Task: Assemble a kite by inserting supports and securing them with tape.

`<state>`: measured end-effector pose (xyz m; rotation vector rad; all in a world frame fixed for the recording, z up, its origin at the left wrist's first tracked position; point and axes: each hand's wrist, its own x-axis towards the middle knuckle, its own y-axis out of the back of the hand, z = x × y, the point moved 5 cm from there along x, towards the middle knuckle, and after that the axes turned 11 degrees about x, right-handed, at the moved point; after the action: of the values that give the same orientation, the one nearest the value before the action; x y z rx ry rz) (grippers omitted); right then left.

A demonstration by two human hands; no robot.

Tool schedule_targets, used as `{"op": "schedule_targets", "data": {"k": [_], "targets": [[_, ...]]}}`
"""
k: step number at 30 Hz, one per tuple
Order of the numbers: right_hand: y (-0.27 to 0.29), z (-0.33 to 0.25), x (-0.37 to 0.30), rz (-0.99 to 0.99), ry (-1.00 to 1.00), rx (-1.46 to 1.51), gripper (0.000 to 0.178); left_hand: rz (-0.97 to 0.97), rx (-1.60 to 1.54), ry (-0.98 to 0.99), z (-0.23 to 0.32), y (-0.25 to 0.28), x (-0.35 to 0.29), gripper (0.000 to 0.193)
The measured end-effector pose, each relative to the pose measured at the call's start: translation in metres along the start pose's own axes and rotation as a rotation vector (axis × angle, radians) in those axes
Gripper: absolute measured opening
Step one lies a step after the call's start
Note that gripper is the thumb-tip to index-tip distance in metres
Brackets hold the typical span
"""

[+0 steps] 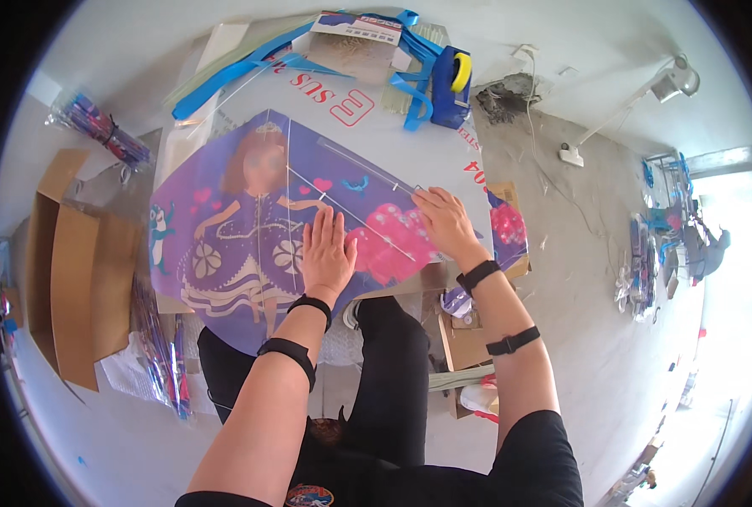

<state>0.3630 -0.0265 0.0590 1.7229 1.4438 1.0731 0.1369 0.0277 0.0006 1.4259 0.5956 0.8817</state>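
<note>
A purple kite (308,156) printed with a princess figure, hearts and a blue bird lies spread on a white printed board. My left hand (329,253) rests flat on it, fingers stretched out, just right of the figure's skirt. At the kite's right edge, my right hand (449,221) has its fingers bent over the border, by the end of a thin rod (367,162) along the upper right side. Its thumb is mostly hidden. A thin white cross rod (363,218) runs slantwise over the pink print between my hands.
Blue ribbon (249,84), an opened small carton (357,32) and a blue tape dispenser (452,84) with yellow tape lie at the board's far side. An open cardboard box (72,279) stands at left, near bagged bundles (101,127). A fan (676,80) stands far right.
</note>
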Motion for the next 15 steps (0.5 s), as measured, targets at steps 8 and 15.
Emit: {"op": "schedule_targets", "data": {"k": [8, 15], "targets": [[-0.021, 0.006, 0.023, -0.186, 0.095, -0.133, 0.043, 0.011, -0.026, 0.005, 0.002, -0.001, 0.000, 0.054], [-0.022, -0.001, 0.025, -0.165, 0.174, -0.184, 0.041, -0.013, -0.015, 0.006, 0.000, -0.001, 0.001, 0.054]]}}
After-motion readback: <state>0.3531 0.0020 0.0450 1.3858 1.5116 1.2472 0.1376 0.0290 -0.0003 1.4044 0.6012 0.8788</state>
